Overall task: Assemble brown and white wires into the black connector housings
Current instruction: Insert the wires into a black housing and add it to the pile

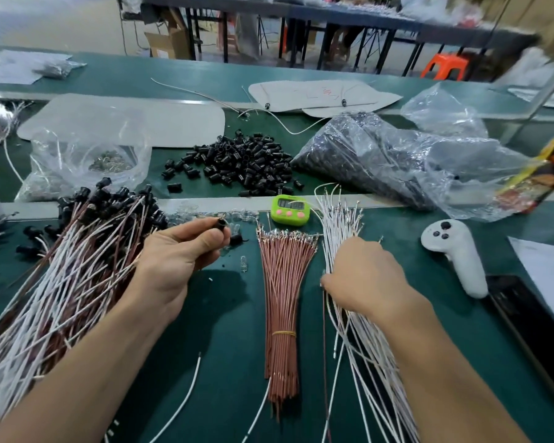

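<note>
My left hand [179, 263] pinches one black connector housing [220, 223] between thumb and fingertips, over the green bench [224, 330]. My right hand [362, 279] is down on the loose white wires [343, 219], fingers tucked underneath, so I can't tell whether they grip one. The banded brown wire bundle [283, 282] lies between my hands.

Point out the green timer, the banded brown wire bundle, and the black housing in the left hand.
green timer [290, 208], head view, front face.
brown wire bundle [283, 282], head view, above the yellow band.
black housing [220, 223], head view, exposed end.
</note>
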The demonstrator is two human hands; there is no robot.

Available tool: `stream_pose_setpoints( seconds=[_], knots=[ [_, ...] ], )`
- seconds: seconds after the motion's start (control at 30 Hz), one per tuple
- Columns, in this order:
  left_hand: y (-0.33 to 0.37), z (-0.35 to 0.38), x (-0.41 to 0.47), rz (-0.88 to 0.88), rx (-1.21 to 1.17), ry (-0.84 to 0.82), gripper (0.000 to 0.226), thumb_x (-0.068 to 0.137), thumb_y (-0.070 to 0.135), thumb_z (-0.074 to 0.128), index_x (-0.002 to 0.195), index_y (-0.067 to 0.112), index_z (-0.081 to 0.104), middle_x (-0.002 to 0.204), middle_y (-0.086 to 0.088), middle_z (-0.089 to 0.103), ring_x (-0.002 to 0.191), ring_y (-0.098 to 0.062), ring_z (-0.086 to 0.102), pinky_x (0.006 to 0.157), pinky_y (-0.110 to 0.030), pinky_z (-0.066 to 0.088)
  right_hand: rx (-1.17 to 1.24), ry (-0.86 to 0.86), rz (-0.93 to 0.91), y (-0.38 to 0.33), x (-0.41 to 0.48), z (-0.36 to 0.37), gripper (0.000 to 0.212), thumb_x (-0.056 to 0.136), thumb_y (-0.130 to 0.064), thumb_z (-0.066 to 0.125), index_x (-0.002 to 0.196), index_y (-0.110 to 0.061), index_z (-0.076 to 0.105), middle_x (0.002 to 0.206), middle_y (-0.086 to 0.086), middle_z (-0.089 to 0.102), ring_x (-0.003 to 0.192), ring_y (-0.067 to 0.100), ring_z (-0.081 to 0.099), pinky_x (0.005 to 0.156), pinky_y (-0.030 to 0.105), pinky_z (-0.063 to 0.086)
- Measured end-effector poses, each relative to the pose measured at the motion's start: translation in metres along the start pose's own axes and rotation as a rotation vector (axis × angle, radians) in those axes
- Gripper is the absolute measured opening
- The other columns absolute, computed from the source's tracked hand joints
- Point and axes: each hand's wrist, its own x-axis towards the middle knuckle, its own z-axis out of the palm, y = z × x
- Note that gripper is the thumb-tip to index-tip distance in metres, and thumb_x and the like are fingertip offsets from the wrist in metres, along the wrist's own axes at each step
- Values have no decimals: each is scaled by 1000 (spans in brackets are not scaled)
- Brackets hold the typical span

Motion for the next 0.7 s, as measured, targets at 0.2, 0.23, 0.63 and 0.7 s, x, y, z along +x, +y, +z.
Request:
stream_pose_setpoints(
  seconds=[0.2, 0.23, 0.63, 0.7],
  knots=[
    [-2, -1, 0, 11, 31, -17, 20, 61, 16, 79, 78, 27, 84, 84, -4, 80, 80, -12, 77, 61, -15, 55, 23, 46, -37, -5, -3, 3, 20, 81, -17, 66, 69, -15, 50, 67, 1, 49, 57, 16, 43, 46, 26, 27],
    [-2, -1, 0, 11, 35, -22, 20, 61, 17, 79, 78, 27, 84, 84, -4, 80, 81, -11, 77, 61, -15, 55, 15, 40, -43, -5, -2, 3, 19, 80, -18, 66, 68, -15, 51, 68, 0, 50, 57, 16, 44, 47, 26, 28],
    [-5, -2, 1, 4, 41, -15, 17, 63, 15, 78, 80, 18, 80, 84, -5, 80, 79, -10, 76, 62, -14, 55, 938, -20, -27, 32, 29, -34, 29, 81, -9, 66, 54, -14, 56, 54, 5, 56, 42, 12, 41, 39, 17, 36],
    [-5, -2, 1, 5, 43, -21, 15, 64, 16, 78, 77, 22, 82, 85, -5, 80, 80, -10, 76, 62, -13, 55, 1061, 2, -41, 30, 34, -42, 23, 86, -6, 60, 64, -12, 59, 58, 6, 62, 42, 12, 46, 39, 19, 38]
  ],
)
